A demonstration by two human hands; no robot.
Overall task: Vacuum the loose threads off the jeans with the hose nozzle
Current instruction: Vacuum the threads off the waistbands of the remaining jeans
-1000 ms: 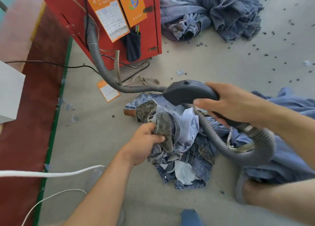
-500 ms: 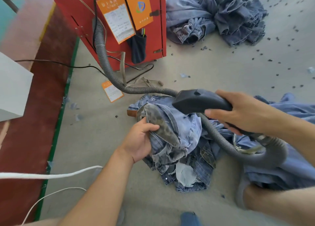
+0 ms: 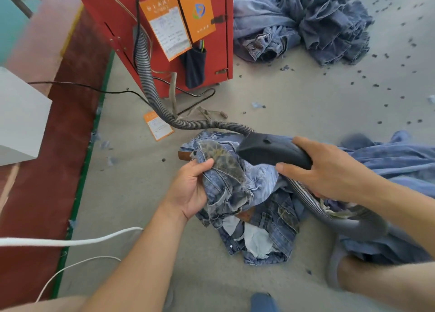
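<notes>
My left hand (image 3: 190,189) grips a bunched fold of the jeans (image 3: 237,189) at frame centre, and my right hand (image 3: 327,168) is wrapped around the dark hose nozzle (image 3: 266,150) just above them. Over the last second I've spread the fold, so the mottled patch (image 3: 221,158) now lies flatter and faces up beside the nozzle tip. I judge that seam ready for a suction pass.
</notes>
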